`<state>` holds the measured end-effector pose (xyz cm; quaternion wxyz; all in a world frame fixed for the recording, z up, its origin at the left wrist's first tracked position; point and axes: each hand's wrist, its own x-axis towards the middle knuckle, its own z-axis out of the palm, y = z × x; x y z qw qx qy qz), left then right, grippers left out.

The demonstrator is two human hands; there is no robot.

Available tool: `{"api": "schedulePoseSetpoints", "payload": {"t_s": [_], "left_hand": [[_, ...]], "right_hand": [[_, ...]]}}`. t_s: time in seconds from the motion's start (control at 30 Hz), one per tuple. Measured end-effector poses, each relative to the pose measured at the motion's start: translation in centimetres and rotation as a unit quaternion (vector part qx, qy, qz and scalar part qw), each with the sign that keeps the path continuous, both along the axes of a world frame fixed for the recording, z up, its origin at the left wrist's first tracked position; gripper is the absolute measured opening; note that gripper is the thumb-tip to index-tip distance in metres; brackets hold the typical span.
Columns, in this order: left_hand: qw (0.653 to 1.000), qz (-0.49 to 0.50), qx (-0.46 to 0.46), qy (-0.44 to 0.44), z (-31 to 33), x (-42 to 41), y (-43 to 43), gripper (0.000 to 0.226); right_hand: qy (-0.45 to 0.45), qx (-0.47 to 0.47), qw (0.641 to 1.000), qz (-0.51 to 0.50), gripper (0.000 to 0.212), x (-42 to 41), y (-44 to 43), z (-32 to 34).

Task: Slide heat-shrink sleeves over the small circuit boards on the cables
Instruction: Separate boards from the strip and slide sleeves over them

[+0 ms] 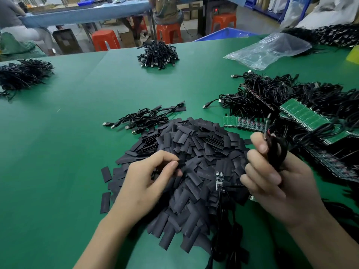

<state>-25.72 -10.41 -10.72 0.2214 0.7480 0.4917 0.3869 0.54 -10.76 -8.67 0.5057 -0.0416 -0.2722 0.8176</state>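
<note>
Green table (pixel 58 171): your left hand (pixel 151 177) pinches one sleeve (pixel 179 164); your right hand (pixel 272 181) grips a cable (pixel 275 152), its board (pixel 219 180) bare. Few finished cables (pixel 147 117), apparently; unsleeved heap (pixel 272 94) waits.

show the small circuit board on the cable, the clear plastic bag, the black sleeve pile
small circuit board (pixel 219 180): head view, its middle
clear plastic bag (pixel 272 49): head view, crumpled middle
black sleeve pile (pixel 194 144): head view, heap's top
</note>
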Motion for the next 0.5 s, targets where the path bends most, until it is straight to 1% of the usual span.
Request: {"api": "schedulePoseSetpoints", "payload": {"t_s": [0.03, 0.07, 0.1, 0.13, 0.17, 0.23, 0.3, 0.33, 0.43, 0.5], "left_hand": [[0.999, -0.017, -0.027, -0.035, -0.1, 0.6, -0.2, 0.011], [0.996, -0.033, -0.05, -0.061, -0.2, 1.1, -0.4, 0.013], [0.993, -0.045, -0.068, -0.083, -0.3, 1.6, -0.5, 0.015], [0.989, -0.055, -0.086, -0.107, -0.4, 2.1, -0.6, 0.018], [0.984, -0.063, -0.102, -0.134, -0.5, 2.3, -0.7, 0.021], [0.974, -0.079, -0.123, -0.173, -0.6, 2.5, -0.8, 0.026], [0.973, -0.093, -0.121, -0.172, -0.6, 2.6, -1.0, 0.026], [0.974, -0.096, -0.119, -0.169, -0.5, 2.6, -1.1, 0.026], [0.973, -0.092, -0.12, -0.177, -0.5, 2.8, -1.2, 0.028], [0.975, -0.089, -0.114, -0.167, -0.5, 2.8, -1.3, 0.023]], "right_hand": [[-0.109, 0.03, 0.992, -0.06, 0.03, 0.0, -0.2, 0.0], [-0.23, 0.066, 0.963, -0.122, 0.029, -0.1, -0.4, -0.1], [-0.334, 0.091, 0.922, -0.174, 0.029, -0.3, -0.6, -0.2], [-0.405, 0.113, 0.883, -0.211, 0.03, -0.7, -0.7, -0.3], [-0.449, 0.144, 0.85, -0.235, 0.03, -1.1, -0.9, -0.3], [-0.503, 0.214, 0.796, -0.26, 0.028, -2.1, -1.3, -0.4], [-0.543, 0.247, 0.754, -0.275, 0.022, -2.6, -1.5, -0.7], [-0.553, 0.251, 0.744, -0.278, 0.021, -2.8, -1.5, -0.8], [-0.57, 0.227, 0.74, -0.275, 0.025, -3.0, -1.5, -1.3], [-0.58, 0.214, 0.738, -0.271, 0.026, -3.1, -1.5, -1.4]]}}
